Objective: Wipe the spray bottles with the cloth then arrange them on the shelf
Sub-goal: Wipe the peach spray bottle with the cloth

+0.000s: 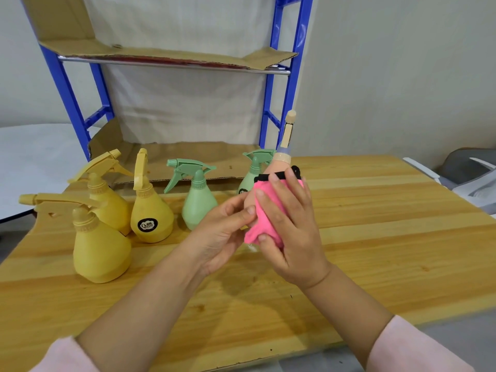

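Observation:
A peach spray bottle (271, 169) is held tilted above the wooden table, its beige nozzle pointing up and away. My left hand (220, 232) grips its lower body from the left. My right hand (290, 226) holds a pink cloth (264, 210) with a black edge against the bottle's side, fingers curled over it. Three yellow spray bottles (100, 245) (151, 210) (107, 194) stand at the left. A green spray bottle (197, 200) stands in the middle, and a second green bottle (253, 170) is partly hidden behind the held one.
A blue metal shelf rack (284, 84) stands at the table's back, its shelves lined with cardboard (171, 56). The wooden table (375, 224) stretches to the right. A white round table (32, 162) is at the left and a grey chair (467, 170) at the far right.

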Demonstrator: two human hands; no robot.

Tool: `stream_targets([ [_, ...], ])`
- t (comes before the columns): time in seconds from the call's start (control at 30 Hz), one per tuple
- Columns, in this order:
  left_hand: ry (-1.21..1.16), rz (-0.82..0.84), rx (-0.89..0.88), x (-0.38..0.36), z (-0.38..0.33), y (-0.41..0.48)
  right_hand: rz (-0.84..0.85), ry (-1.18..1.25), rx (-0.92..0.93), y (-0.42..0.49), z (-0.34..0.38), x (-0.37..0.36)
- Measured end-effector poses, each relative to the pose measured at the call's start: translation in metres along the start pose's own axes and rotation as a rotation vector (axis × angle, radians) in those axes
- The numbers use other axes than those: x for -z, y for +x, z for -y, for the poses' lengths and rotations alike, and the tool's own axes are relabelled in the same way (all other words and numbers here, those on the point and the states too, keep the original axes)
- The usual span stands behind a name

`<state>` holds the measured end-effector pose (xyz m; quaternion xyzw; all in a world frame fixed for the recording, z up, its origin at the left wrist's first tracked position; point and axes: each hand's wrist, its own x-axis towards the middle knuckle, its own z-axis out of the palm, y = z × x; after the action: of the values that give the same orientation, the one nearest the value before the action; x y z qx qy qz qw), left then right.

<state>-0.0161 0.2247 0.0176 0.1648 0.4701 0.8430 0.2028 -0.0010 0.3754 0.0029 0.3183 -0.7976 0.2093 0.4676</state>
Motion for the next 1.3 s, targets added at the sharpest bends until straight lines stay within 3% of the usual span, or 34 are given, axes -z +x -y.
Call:
stream_targets([
  [0.2, -0.011, 0.03, 0.019, -0.002, -0.006, -0.001, -0.095, 0.194, -0.136, 0.004, -0.002, 0.003],
  [0.43, -0.038, -0.018, -0.074, 0.005, 0.0, 0.002, -0.074, 0.408, -0.478, 0.018, 0.007, 0.009],
  [0.6, 0.032, -0.03, -0.067, 0.005, -0.002, 0.004, 0.006, 0.254, -0.295, 0.018, 0.003, 0.009],
  [0.77, 0.085, 0.067, -0.019, 0.008, 0.002, 0.004, 0.023, 0.14, -0.076, 0.017, -0.002, 0.006],
  [1.03, 0.032, -0.007, 0.026, 0.004, 0.004, 0.009, 0.051, -0.001, 0.165, 0.004, -0.024, 0.005],
  [1.13, 0.024, -0.036, 0.036, 0.002, 0.004, 0.01, 0.059, 0.039, 0.163, 0.004, -0.03, 0.005],
  [1.3, 0.016, -0.078, 0.015, -0.001, 0.004, 0.009, 0.021, 0.117, -0.006, -0.002, -0.023, -0.006],
])
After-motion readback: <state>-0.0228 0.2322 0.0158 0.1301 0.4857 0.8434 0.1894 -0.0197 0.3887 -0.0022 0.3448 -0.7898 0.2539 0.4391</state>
